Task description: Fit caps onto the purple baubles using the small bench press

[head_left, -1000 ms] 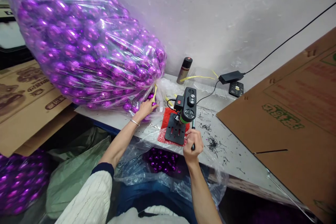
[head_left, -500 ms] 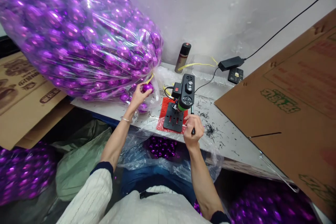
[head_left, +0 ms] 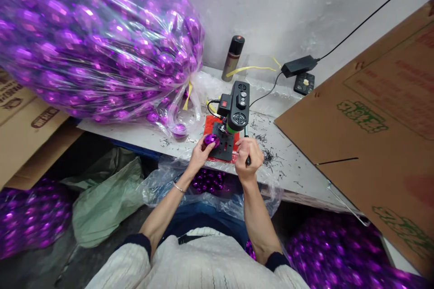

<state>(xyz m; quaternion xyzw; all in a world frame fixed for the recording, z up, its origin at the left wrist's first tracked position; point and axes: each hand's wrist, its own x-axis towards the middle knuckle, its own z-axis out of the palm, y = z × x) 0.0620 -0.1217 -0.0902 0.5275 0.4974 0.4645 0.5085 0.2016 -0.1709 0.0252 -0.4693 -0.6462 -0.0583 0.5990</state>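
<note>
Pinched in the fingers of my left hand (head_left: pixel 200 152) is a shiny purple ball (head_left: pixel 212 141), at the left edge of the black base plate of a small machine (head_left: pixel 238 106). My right hand (head_left: pixel 249 157) is wrapped round the machine's lever handle (head_left: pixel 248 160), right of the base. Under the machine lies a red sheet (head_left: pixel 210 123). A large clear bag of purple balls (head_left: pixel 125 58) rests on the table at the left, with a yellow tie (head_left: pixel 187 95) at its neck and a loose ball (head_left: pixel 179 130) beneath the plastic.
Behind the machine stand a spray can (head_left: pixel 233 58), a black power adapter (head_left: pixel 299 66) and a small dark box (head_left: pixel 304 83). Black scraps (head_left: pixel 268 157) litter the table (head_left: pixel 291 176). A big cardboard box (head_left: pixel 383 135) leans at the right. Purple balls (head_left: pixel 207 180) lie below the table edge.
My left hand has moved right and down from the bag's neck to the machine's base with a purple ball. My right hand stays on the lever handle. The view has shifted slightly.
</note>
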